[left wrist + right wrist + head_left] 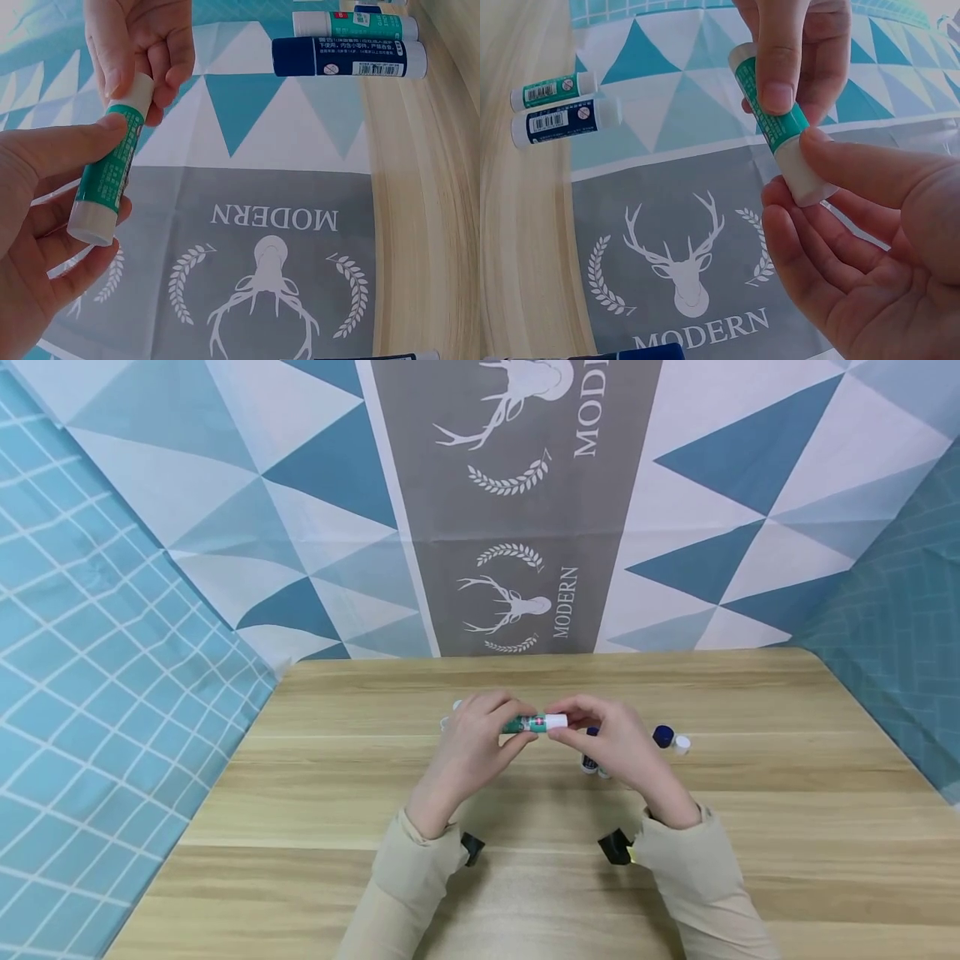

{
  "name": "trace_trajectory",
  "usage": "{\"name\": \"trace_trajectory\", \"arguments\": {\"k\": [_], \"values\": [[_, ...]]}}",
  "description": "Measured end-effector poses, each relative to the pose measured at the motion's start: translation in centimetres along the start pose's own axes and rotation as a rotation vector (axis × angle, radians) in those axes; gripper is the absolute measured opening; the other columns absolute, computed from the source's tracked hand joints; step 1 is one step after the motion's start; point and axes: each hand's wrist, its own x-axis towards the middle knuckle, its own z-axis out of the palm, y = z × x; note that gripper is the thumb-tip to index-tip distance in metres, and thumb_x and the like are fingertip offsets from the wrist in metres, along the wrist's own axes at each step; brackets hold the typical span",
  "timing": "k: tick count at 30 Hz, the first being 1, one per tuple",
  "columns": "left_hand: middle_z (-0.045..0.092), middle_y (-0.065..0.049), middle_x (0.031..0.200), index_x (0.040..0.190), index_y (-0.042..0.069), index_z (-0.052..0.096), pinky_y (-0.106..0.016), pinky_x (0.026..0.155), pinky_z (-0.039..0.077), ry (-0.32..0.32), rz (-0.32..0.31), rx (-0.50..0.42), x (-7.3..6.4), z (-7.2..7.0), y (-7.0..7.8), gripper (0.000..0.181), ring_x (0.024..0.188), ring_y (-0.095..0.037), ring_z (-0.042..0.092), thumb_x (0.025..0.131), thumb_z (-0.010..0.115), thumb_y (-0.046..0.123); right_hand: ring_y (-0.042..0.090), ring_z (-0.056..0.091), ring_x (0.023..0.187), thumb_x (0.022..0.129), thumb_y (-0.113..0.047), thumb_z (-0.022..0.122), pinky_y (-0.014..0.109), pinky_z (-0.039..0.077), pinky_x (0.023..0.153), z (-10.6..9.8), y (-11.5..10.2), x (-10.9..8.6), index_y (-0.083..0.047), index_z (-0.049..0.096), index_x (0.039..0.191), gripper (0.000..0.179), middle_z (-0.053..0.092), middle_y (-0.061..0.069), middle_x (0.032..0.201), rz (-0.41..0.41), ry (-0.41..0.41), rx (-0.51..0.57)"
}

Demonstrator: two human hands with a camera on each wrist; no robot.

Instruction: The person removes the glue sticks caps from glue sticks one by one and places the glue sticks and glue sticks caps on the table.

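A glue stick (534,724) with a green label and white ends is held level between both hands above the table. My left hand (476,735) grips its labelled body between thumb and fingers. The white cap (802,176) at its other end is pinched by my right hand (615,739); the thumb presses close to the label's edge. In the left wrist view the white base (94,223) shows beyond the left fingers. Near the right hand, a dark blue glue stick (590,762) lies on the table, partly hidden by that hand.
Right of the right hand are a dark blue cap-like piece (663,737) and a white one (681,745). The right wrist view shows a green glue stick (551,91) and a dark blue one (555,124) side by side. A patterned cloth (525,510) hangs behind the wooden table (300,810).
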Motion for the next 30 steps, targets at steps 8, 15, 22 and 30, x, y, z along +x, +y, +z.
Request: {"name": "trace_trajectory", "arguments": {"k": [8, 15, 22, 30], "values": [[0.064, 0.003, 0.086, 0.093, 0.013, 0.068, -0.031, 0.079, 0.046, -0.006, -0.016, -0.003, 0.0, -0.1, -0.2, 0.022, 0.08, -0.013, 0.059, 0.074, 0.075, 0.02, 0.013, 0.062, 0.081, 0.081, -0.021, 0.068, 0.031, 0.051, 0.068, -0.4, 0.0, -0.1, -0.015, 0.066, 0.104, 0.023, 0.066, 0.0, 0.093, -0.011, 0.022, -0.039], [0.065, 0.004, 0.085, 0.093, 0.013, 0.068, -0.029, 0.078, 0.046, 0.016, -0.033, -0.001, 0.0, -0.2, -0.5, 0.024, 0.077, -0.011, 0.059, 0.071, 0.077, 0.018, 0.015, 0.063, 0.082, 0.08, -0.017, 0.069, 0.032, 0.052, 0.068, -1.0, 0.1, -0.2, -0.012, 0.066, 0.104, 0.025, 0.066, 0.002, 0.094, -0.004, 0.067, -0.056], [0.065, 0.005, 0.086, 0.093, 0.014, 0.068, -0.029, 0.078, 0.045, 0.017, -0.034, -0.002, 0.0, -0.2, -0.5, 0.023, 0.077, -0.01, 0.058, 0.072, 0.077, 0.019, 0.014, 0.063, 0.08, 0.08, -0.016, 0.069, 0.033, 0.053, 0.07, -1.0, 0.2, -0.2, -0.011, 0.066, 0.103, 0.025, 0.066, 0.002, 0.094, -0.036, 0.074, -0.055], [0.065, 0.005, 0.088, 0.094, 0.014, 0.068, -0.03, 0.079, 0.045, 0.005, -0.043, 0.011, 0.0, -0.4, -0.6, 0.021, 0.079, -0.01, 0.059, 0.075, 0.074, 0.021, 0.015, 0.064, 0.081, 0.08, -0.016, 0.069, 0.036, 0.053, 0.072, -1.1, 0.1, -0.3, -0.012, 0.066, 0.104, 0.024, 0.066, 0.002, 0.092, -0.025, 0.083, -0.082]]}}
